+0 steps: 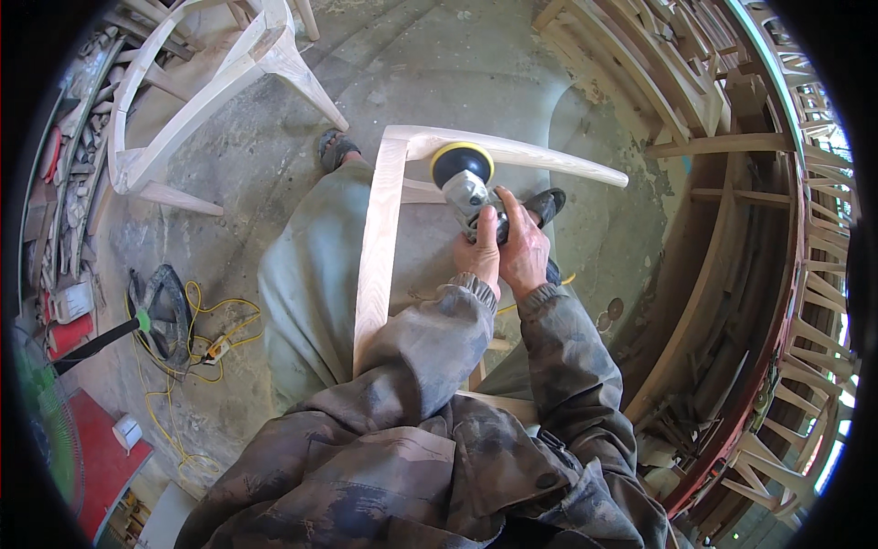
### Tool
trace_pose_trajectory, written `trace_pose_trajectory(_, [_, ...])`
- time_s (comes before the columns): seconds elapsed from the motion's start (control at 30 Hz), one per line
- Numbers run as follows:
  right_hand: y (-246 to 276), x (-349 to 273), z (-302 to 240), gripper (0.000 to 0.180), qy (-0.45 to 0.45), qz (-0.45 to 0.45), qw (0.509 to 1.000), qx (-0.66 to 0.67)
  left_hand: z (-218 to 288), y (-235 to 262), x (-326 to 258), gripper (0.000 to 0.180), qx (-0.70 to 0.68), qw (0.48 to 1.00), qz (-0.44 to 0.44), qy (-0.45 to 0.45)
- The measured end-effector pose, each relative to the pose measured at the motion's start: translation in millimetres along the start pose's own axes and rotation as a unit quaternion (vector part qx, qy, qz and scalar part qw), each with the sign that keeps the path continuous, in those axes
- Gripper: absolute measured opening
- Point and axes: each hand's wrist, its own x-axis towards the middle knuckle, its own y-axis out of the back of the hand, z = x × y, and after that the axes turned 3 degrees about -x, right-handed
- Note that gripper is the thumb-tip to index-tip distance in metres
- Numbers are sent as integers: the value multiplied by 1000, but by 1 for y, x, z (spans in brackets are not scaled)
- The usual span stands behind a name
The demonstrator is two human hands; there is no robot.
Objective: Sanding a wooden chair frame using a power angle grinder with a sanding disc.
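A pale wooden chair frame (377, 238) rests across my lap, its curved top rail running right to a tapered end. A handheld sander (465, 178) with a black pad ringed in yellow presses on that rail. My left hand (479, 254) and my right hand (522, 249) are both wrapped around the sander's silver body, side by side. My feet in sandals show beyond the frame on the concrete floor.
An unfinished wooden chair (197, 96) lies on the floor at upper left. Stacks of wooden chair frames (759, 274) fill the right side. A yellow cable (197, 334) and a dark fan lie on the floor at left, near red boxes.
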Motion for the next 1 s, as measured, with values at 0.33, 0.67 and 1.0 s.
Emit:
trace_pose_trajectory(0.33, [0, -9, 0, 57, -59, 23, 995, 79, -5, -5, -3, 80, 56, 995, 49, -69])
trace_pose_trajectory(0.67, [-6, 20, -21, 54, 19, 5, 996, 81, 11, 2, 16, 79, -15, 991, 71, -114])
trace_pose_trajectory(1.0, [7, 8, -16, 57, -33, 50, 998, 11, 15, -8, 8, 86, 36, 998, -29, -35])
